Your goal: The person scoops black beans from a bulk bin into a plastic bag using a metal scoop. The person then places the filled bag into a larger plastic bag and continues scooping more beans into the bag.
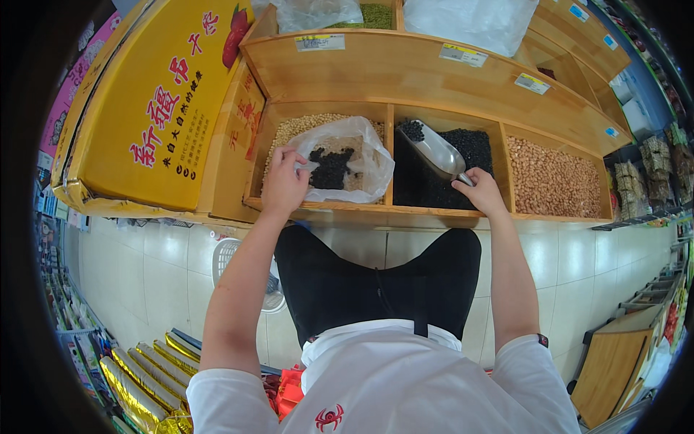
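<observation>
My left hand grips the left edge of a clear plastic bag whose mouth is spread wide. Black beans lie inside the bag, which rests over the soybeans in the left compartment. In my right hand is the handle of a metal scoop, held tilted over the middle compartment of black beans. A small heap of beans sits at the scoop's far tip. To the right of a wooden divider lie pinkish-brown peanuts.
A yellow carton with printed writing stands left of the wooden bins. Behind them rises a wooden panel with price tags, then an upper tier holding green beans. A white plastic basket is on the tiled floor beside my leg.
</observation>
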